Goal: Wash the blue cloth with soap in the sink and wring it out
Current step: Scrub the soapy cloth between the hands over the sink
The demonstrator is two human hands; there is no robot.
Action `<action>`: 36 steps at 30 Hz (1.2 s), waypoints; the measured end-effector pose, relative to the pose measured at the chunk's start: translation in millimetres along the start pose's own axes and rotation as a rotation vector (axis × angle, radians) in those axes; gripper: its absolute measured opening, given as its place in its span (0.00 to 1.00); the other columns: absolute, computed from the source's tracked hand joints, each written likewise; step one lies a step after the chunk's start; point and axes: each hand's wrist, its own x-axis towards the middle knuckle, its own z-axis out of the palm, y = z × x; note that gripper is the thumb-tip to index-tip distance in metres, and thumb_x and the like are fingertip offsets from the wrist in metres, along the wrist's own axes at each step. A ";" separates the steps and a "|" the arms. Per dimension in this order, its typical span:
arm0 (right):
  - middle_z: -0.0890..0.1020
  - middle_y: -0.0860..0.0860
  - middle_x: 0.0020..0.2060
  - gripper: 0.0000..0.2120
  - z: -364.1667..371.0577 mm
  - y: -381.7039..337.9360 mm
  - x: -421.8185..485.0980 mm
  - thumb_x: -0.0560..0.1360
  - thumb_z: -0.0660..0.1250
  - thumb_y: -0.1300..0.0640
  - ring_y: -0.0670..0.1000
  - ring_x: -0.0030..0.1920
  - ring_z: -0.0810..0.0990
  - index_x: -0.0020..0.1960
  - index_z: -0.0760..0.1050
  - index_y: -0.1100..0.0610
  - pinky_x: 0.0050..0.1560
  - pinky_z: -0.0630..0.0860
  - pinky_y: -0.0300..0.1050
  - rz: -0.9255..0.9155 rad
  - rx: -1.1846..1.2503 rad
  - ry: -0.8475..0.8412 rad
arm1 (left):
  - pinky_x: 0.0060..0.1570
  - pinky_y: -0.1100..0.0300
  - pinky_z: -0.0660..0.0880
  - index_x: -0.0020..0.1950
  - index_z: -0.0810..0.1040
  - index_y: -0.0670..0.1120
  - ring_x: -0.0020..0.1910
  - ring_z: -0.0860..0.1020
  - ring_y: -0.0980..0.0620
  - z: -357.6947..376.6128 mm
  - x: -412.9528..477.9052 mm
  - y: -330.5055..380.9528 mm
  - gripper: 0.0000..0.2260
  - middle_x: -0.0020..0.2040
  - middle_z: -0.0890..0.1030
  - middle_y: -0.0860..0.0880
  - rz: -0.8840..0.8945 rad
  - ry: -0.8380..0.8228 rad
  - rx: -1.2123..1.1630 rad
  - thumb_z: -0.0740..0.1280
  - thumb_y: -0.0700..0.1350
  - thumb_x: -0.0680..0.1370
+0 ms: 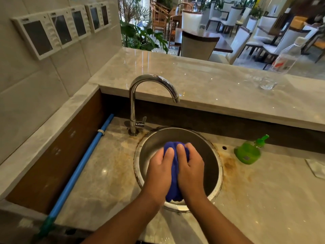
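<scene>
The blue cloth (174, 170) is bunched into a wad over the round steel sink (209, 148). My left hand (159, 170) grips its left side and my right hand (190, 169) grips its right side, thumbs on top. Most of the cloth is hidden between my palms. The chrome tap (140, 95) arches over the sink's far left, and no water is seen running from it. A green soap pump bottle (248, 152) stands on the counter to the right of the sink.
A blue pipe (82, 166) runs along the left of the marble counter (98, 173). On the raised ledge behind stand a clear bottle (288, 57) and a glass (267, 83). Wall panels (58, 29) hang at the upper left. A white folded thing (316, 167) lies at the right edge.
</scene>
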 end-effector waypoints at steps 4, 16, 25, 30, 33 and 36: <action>0.76 0.44 0.28 0.12 10.3 -11.3 -27.8 0.79 0.64 0.49 0.45 0.31 0.76 0.37 0.72 0.47 0.32 0.69 0.32 -0.124 -0.073 -0.017 | 0.43 0.51 0.78 0.48 0.78 0.43 0.38 0.80 0.46 -5.5 17.0 6.1 0.16 0.39 0.81 0.44 -0.054 0.029 -0.090 0.59 0.55 0.82; 0.76 0.51 0.28 0.14 5.2 -8.1 5.6 0.80 0.65 0.54 0.49 0.29 0.73 0.36 0.74 0.55 0.32 0.71 0.40 -0.009 -0.108 -0.047 | 0.41 0.56 0.81 0.46 0.79 0.50 0.38 0.84 0.51 -0.4 4.3 5.3 0.15 0.39 0.84 0.47 -0.083 -0.035 -0.083 0.57 0.53 0.84; 0.78 0.46 0.32 0.13 6.5 -13.7 -18.2 0.82 0.63 0.58 0.46 0.31 0.75 0.39 0.73 0.52 0.31 0.70 0.36 -0.043 -0.065 -0.034 | 0.43 0.55 0.79 0.47 0.79 0.47 0.38 0.82 0.51 0.4 26.3 5.8 0.16 0.39 0.83 0.47 -0.096 0.041 -0.030 0.57 0.53 0.84; 0.78 0.57 0.32 0.14 -2.2 5.4 21.0 0.82 0.61 0.55 0.51 0.31 0.74 0.40 0.75 0.59 0.37 0.75 0.50 0.176 0.024 0.087 | 0.38 0.59 0.78 0.52 0.78 0.49 0.37 0.81 0.52 7.7 1.4 4.0 0.13 0.42 0.83 0.46 0.108 -0.037 0.112 0.57 0.54 0.83; 0.77 0.50 0.33 0.13 -1.5 -22.5 -24.0 0.81 0.60 0.51 0.46 0.31 0.74 0.39 0.73 0.53 0.34 0.72 0.42 0.018 0.005 0.085 | 0.34 0.58 0.73 0.45 0.76 0.45 0.31 0.74 0.53 4.6 20.2 20.8 0.14 0.34 0.77 0.48 0.166 0.015 0.130 0.59 0.52 0.84; 0.77 0.46 0.33 0.12 -3.4 -32.4 -27.8 0.80 0.62 0.51 0.46 0.31 0.75 0.39 0.72 0.50 0.31 0.69 0.34 -0.144 -0.050 0.029 | 0.37 0.56 0.75 0.42 0.75 0.46 0.32 0.77 0.51 8.0 18.5 23.8 0.14 0.32 0.78 0.48 0.066 -0.021 -0.019 0.59 0.49 0.83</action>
